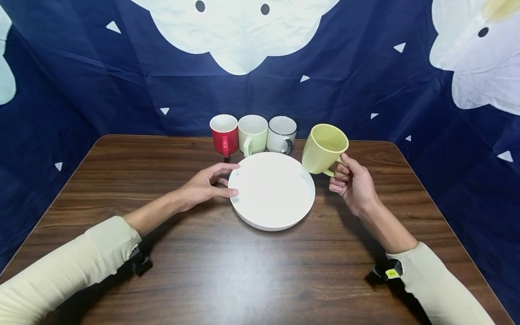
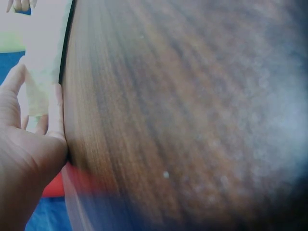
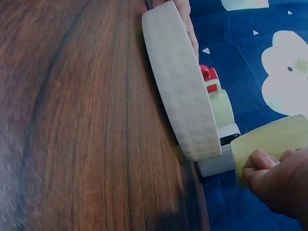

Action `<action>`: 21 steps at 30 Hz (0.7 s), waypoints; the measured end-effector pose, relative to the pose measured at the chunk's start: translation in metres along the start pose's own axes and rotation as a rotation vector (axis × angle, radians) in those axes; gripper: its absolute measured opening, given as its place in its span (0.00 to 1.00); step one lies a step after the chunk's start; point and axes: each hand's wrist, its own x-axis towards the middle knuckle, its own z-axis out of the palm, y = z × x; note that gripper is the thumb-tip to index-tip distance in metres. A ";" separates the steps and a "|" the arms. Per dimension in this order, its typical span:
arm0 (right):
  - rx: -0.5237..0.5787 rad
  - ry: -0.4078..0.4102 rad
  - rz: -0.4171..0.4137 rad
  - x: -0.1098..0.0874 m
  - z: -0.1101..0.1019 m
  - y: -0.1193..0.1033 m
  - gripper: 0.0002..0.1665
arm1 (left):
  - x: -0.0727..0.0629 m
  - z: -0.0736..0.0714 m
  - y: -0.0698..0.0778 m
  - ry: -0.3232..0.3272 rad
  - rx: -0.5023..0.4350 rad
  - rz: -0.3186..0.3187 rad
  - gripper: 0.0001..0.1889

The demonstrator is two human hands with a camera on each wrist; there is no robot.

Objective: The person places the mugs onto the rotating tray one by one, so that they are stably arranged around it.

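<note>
In the head view, my right hand (image 1: 356, 185) grips the handle of a yellow mug (image 1: 321, 146), which tilts just right of a round white dish (image 1: 272, 189). The right wrist view shows the curled fingers (image 3: 260, 161) against the mug's side. My left hand (image 1: 203, 186) touches the dish's left rim, with thumb and forefinger stretched out and spread apart. From the left wrist, the extended fingers (image 2: 57, 103) lie along the dish's side; its underside is hidden. Behind the dish stand a red mug (image 1: 224, 133), a pale green ribbed mug (image 1: 253, 131) and a white ribbed mug (image 1: 281, 128).
The three standing mugs form a close row near the back edge of the brown wooden table (image 1: 243, 280). A dark blue patterned cloth (image 1: 122, 90) hangs behind and on both sides of the table.
</note>
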 end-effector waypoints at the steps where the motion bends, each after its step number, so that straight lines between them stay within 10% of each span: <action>1: 0.000 -0.002 -0.003 -0.001 0.001 0.000 0.31 | 0.000 0.000 0.000 0.001 -0.001 0.000 0.43; 21: -0.030 -0.018 0.004 -0.014 0.016 0.003 0.30 | 0.000 0.000 0.001 0.000 -0.015 -0.007 0.43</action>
